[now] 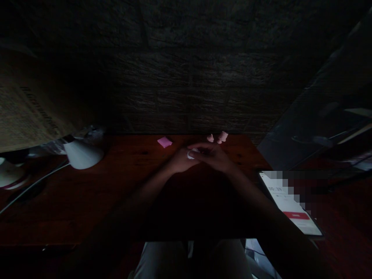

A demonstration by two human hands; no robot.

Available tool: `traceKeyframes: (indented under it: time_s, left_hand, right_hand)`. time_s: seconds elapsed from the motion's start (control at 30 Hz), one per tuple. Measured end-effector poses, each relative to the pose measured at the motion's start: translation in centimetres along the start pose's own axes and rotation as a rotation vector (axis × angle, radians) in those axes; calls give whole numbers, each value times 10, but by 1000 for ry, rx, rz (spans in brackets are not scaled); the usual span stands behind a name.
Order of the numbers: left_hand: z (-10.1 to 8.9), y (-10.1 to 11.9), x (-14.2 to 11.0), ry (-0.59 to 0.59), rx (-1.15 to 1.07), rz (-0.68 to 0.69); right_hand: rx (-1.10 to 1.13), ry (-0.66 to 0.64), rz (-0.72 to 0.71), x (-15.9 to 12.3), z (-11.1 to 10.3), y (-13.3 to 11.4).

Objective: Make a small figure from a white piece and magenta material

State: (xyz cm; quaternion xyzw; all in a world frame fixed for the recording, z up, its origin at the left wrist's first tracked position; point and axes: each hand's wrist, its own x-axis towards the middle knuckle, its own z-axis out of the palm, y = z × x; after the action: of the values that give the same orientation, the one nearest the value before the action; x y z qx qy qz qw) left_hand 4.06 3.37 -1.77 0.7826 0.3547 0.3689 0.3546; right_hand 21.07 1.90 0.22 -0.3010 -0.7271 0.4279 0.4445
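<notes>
Our left hand (179,159) and right hand (217,155) meet over the desk (128,155), fingers closed around the white piece (190,155) between them; its long axis is unclear. The pink lump (223,136) lies just beyond our right.

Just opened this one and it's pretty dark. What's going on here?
A seated person has both bare hands together over a wooden table. The left hand and right hand meet around a small white object, mostly hidden by the fingers. Just beyond the hands lie a pink square piece and a few pale pink lumps. A lit phone shows a timer at the right, and a white cone-shaped object stands at the left.
</notes>
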Motion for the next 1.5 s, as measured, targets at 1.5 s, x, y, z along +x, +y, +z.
traceKeyframes:
  time_s: [1.5]
  left_hand:
    - [-13, -6, 3, 372, 28, -291]
  right_hand:
    - [-450, 329, -58, 1, 17, 10]
